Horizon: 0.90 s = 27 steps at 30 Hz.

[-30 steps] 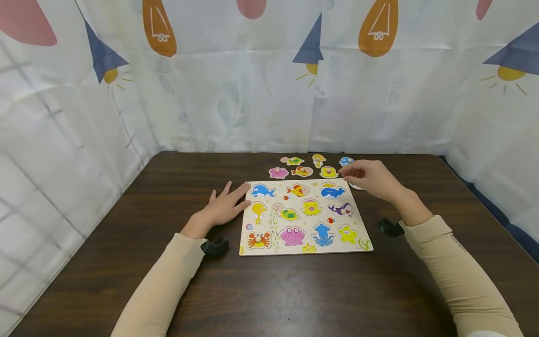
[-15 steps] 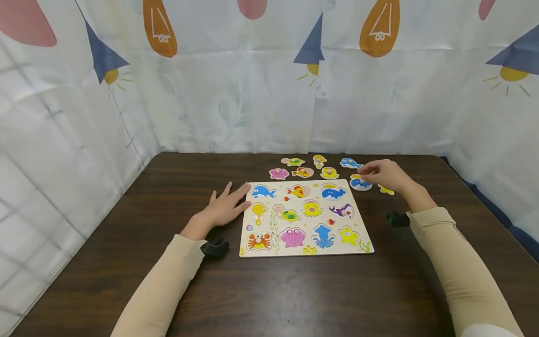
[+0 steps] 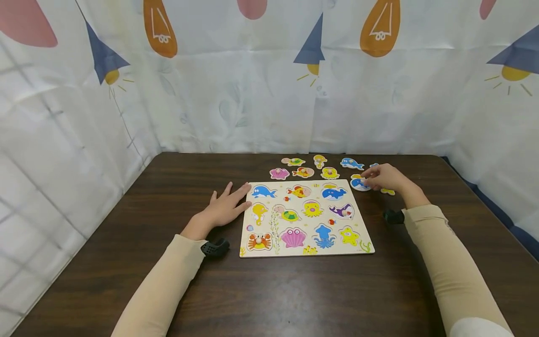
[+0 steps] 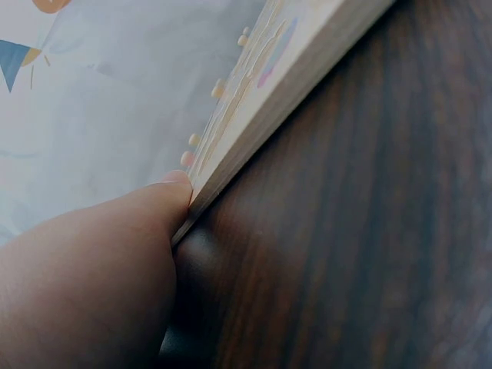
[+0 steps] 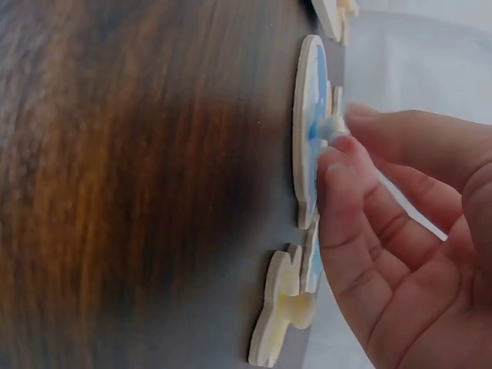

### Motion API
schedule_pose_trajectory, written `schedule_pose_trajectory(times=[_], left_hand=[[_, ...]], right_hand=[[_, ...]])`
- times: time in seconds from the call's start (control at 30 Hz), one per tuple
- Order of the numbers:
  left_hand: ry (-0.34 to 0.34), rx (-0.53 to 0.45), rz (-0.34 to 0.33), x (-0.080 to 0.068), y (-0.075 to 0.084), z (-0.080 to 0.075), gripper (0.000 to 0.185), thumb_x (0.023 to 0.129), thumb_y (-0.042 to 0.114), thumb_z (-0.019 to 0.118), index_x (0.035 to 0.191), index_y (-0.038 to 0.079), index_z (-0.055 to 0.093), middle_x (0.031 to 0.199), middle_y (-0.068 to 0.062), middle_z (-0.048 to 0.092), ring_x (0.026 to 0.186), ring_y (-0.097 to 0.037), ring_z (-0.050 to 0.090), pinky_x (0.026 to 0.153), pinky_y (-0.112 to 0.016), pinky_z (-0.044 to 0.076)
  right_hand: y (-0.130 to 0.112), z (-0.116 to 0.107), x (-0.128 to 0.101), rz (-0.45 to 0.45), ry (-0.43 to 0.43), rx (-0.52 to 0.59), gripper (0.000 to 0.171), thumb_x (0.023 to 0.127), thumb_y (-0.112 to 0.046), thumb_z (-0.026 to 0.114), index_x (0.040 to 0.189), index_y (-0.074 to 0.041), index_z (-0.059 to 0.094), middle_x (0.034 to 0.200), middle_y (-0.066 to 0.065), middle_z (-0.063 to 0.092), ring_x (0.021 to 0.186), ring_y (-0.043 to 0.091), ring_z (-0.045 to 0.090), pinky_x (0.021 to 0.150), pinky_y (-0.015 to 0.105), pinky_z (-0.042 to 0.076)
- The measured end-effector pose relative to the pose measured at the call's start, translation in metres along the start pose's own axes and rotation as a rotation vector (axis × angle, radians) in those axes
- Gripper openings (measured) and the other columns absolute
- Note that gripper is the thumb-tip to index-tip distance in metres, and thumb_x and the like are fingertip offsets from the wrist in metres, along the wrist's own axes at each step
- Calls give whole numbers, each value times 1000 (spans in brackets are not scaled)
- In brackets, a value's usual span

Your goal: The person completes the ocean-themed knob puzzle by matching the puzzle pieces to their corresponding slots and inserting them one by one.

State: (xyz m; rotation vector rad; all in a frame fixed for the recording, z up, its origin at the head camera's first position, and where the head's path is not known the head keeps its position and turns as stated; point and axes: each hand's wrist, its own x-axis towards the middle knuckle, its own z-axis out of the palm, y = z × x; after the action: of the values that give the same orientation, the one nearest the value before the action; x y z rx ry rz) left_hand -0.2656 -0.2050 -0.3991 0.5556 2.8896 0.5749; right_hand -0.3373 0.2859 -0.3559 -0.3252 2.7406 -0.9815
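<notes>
A wooden sea-animal puzzle board (image 3: 305,248) lies flat on the dark table. My left hand (image 3: 236,196) rests flat and open beside it, fingertips touching its left edge; in the left wrist view a finger (image 4: 100,261) presses against the board's side (image 4: 284,100). My right hand (image 3: 365,179) is just past the board's far right corner and pinches the knob of a round blue whale piece (image 3: 360,184) that lies on the table. In the right wrist view the right hand (image 5: 338,137) holds that whale piece (image 5: 310,115) by its knob.
Loose pieces lie behind the board: a pink shell (image 3: 279,173), a fish (image 3: 302,172), a turtle (image 3: 292,161), a seahorse (image 3: 319,160), a yellow octopus (image 3: 329,172), a blue dolphin (image 3: 351,164). A yellow piece (image 3: 387,191) lies beside my right hand. Patterned curtains close in the table.
My right hand moved right, off the board's far corner, bringing the blue whale piece onto the table beside the board. The left hand has stayed still.
</notes>
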Motion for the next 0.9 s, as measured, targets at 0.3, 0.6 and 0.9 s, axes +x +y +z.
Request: schedule_pose_trajectory(times=[0.3, 0.6, 0.9], left_hand=[[3, 1, 4, 0, 0, 0, 70, 108, 47, 46, 166, 19, 19, 171, -5, 16, 155, -42, 0, 112, -76, -5], [7, -2, 2, -1, 1, -1, 70, 108, 46, 46, 166, 19, 19, 171, -4, 16, 155, -42, 0, 112, -76, -5], [2, -8, 8, -1, 0, 0, 70, 108, 48, 45, 167, 20, 18, 171, -5, 15, 155, -42, -1, 112, -75, -6]], right_hand=[[-1, 6, 9, 28, -38, -18, 37, 99, -13, 67, 126, 13, 63, 93, 13, 67, 75, 19, 63, 69, 27, 56], [-3, 9, 12, 30, -26, -52, 33, 99, -11, 66, 120, 13, 63, 85, 11, 63, 71, 19, 60, 66, 27, 54], [-2, 11, 12, 51, 8, -55, 28, 101, -14, 65, 114, 10, 67, 86, 10, 66, 73, 19, 60, 66, 28, 53]])
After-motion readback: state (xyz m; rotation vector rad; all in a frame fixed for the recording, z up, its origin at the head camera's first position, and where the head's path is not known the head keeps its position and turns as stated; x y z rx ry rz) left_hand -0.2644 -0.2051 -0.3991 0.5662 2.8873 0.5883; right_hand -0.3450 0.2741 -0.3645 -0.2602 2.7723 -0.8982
